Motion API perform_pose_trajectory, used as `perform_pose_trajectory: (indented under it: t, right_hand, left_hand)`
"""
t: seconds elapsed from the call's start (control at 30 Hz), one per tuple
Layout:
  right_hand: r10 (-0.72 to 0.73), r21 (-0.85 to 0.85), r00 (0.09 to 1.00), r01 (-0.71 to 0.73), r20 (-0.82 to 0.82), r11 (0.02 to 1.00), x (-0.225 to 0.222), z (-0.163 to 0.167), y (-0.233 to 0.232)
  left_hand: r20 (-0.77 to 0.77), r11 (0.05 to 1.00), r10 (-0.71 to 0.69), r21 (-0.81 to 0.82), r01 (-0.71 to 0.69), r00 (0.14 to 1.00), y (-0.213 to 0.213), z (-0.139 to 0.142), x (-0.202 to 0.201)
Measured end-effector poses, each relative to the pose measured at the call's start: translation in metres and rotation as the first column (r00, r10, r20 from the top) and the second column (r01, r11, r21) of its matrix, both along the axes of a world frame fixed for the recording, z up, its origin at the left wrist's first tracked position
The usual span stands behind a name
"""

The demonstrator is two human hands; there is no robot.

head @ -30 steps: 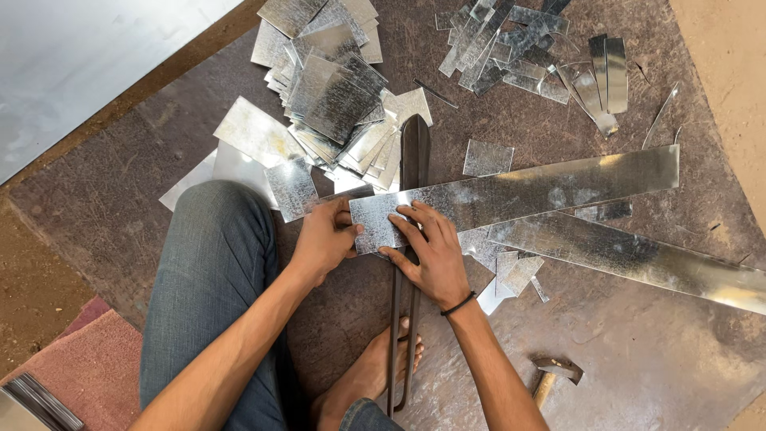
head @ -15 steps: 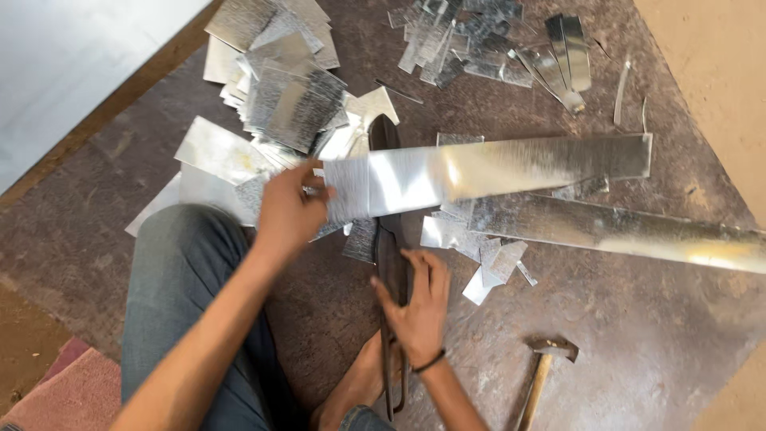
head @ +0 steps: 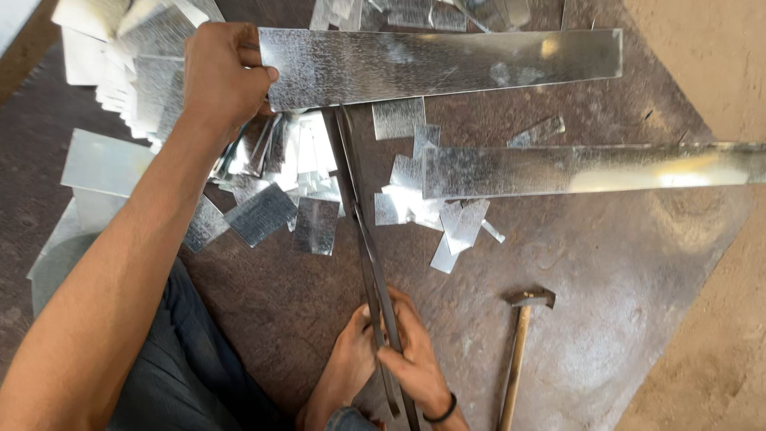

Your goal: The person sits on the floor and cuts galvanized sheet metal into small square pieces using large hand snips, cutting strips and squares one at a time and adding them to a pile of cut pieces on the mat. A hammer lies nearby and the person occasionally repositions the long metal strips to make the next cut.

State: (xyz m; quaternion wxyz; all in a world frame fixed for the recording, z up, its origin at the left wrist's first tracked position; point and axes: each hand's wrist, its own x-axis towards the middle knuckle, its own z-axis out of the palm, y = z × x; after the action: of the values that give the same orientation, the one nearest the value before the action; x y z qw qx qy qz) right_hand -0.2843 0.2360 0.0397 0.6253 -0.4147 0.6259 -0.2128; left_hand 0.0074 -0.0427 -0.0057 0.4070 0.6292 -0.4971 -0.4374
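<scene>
Left hand (head: 227, 76): I see it pinching the metal strip (head: 439, 65) by its near end.
Right hand (head: 415, 359): clenched on the long shears (head: 363, 239), whose blades reach up to that strip.

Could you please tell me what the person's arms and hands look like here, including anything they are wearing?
Both forearms are bare, with no sleeves in view and no gloves. The left hand wears nothing visible. The right hand has a thin black band around the wrist. No rings or markings show on either. Dark blue-grey trousers cover the leg beside the left arm.
</scene>
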Motion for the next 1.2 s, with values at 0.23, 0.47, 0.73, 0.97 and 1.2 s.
perform_pose_trajectory:
  t: [0.23,0.47,0.73,0.97,1.2]
  right_hand:
    - [-0.081,0.150,0.982,0.056,0.170,0.987,0.002,0.009,-0.023]
    - [-0.119,0.247,0.975,0.071,0.188,0.966,0.002,0.019,-0.029]
    - [0.034,0.293,0.988,0.012,-0.151,0.956,0.014,-0.004,-0.045]
    - [0.186,-0.037,0.864,-0.230,-0.467,0.973,0.024,-0.037,-0.041]
    - [0.168,-0.194,0.744,-0.374,-0.647,0.907,0.039,-0.041,-0.028]
  left_hand:
    - [-0.153,0.982,0.023,0.190,0.007,0.988,0.032,-0.023,-0.025]
    - [-0.214,0.969,0.041,0.246,0.013,0.976,0.055,-0.040,-0.034]
    - [-0.210,0.971,0.040,0.238,0.012,0.977,0.059,-0.044,-0.036]
    - [-0.143,0.966,-0.022,0.250,0.058,0.990,0.056,-0.032,-0.033]
    - [-0.265,0.982,-0.025,0.175,0.074,0.964,0.054,-0.004,0.001]
